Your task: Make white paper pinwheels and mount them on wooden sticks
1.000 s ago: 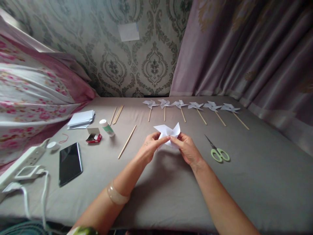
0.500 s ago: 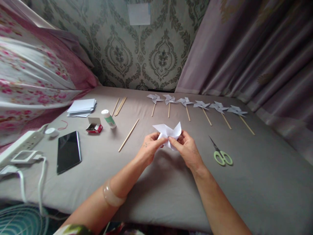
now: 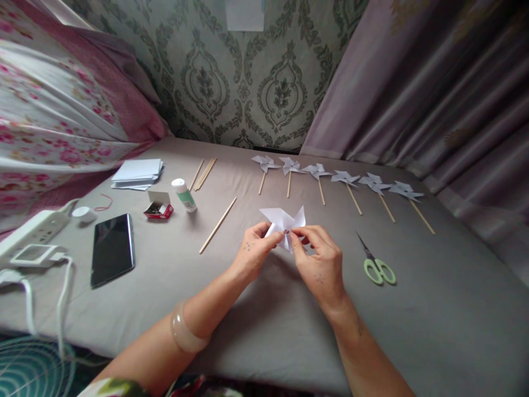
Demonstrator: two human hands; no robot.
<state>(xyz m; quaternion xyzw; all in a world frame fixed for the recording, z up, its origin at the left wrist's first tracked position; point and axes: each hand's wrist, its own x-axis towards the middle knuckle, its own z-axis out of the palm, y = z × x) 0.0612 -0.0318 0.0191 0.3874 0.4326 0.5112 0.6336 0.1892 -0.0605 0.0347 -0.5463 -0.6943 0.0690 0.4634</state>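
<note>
Left hand (image 3: 253, 251): grasps one white folded-paper pinwheel (image 3: 281, 218). Right hand (image 3: 321, 266): pinches its centre. Pinwheel position: above the middle of the grey cloth-covered counter (image 3: 264, 336). Six white paper pinwheels on wooden sticks (image 3: 346, 177): lie toward the far edge. Green-handled metal scissors (image 3: 379, 270): lie nearer the right edge.

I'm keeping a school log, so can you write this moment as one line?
left hand: holds white pinwheel | right hand: fingers at its centre | scissors: lying to the right | lone stick: lying to the left
</note>
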